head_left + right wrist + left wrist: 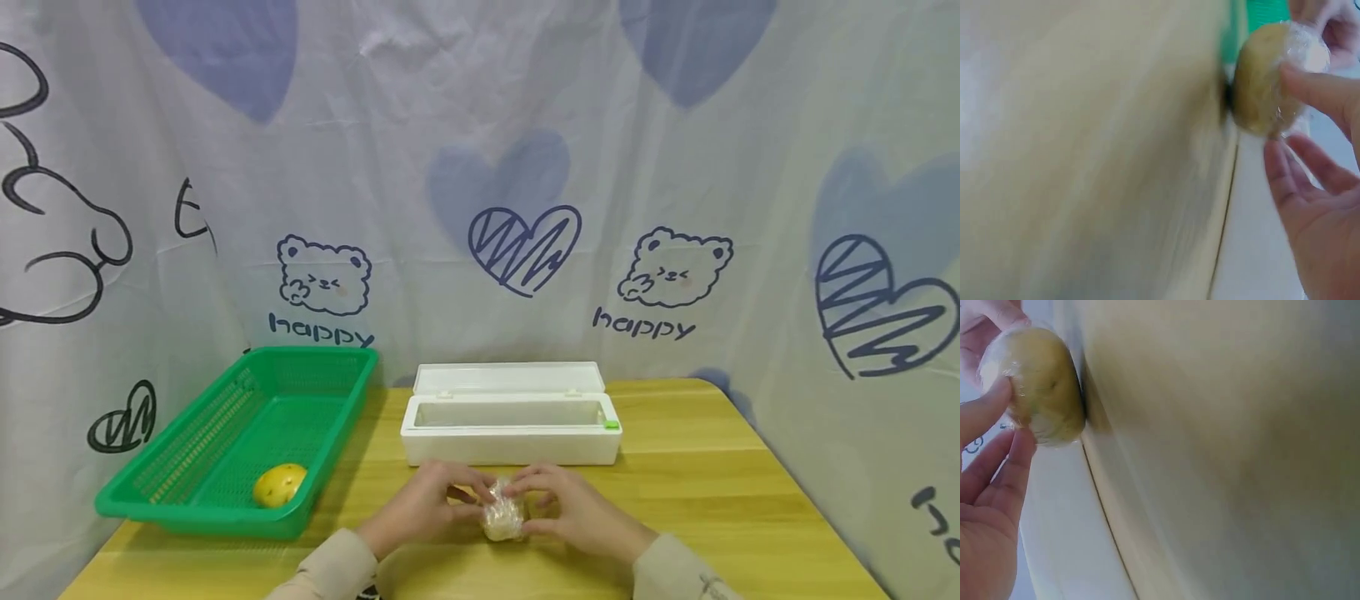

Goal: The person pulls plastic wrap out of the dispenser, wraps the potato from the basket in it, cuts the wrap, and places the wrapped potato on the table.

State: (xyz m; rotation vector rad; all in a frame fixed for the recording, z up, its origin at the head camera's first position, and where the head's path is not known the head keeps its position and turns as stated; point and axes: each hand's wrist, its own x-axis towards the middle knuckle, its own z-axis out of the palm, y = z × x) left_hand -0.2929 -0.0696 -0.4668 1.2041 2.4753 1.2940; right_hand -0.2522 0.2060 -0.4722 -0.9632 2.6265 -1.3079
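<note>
A potato wrapped in clear cling film (503, 522) sits low at the front middle of the table, between both hands. From its left side my left hand (435, 508) pinches it with thumb and fingertips. Opposite, the right hand (577, 512) holds it by thumb and fingers as well. Seen from the left wrist, the yellow-brown skin of the wrapped potato (1054, 387) shows on the side facing the tabletop. In the right wrist view, shiny, crinkled film covers the upper part of the potato (1257, 81).
Behind the hands stands a white cling film box (510, 450), its lid raised, with a green slider (612, 425) at the right end. A green basket (341, 442) on the left holds another potato (280, 485). Printed cloth (420, 108) surrounds the wooden table (697, 492).
</note>
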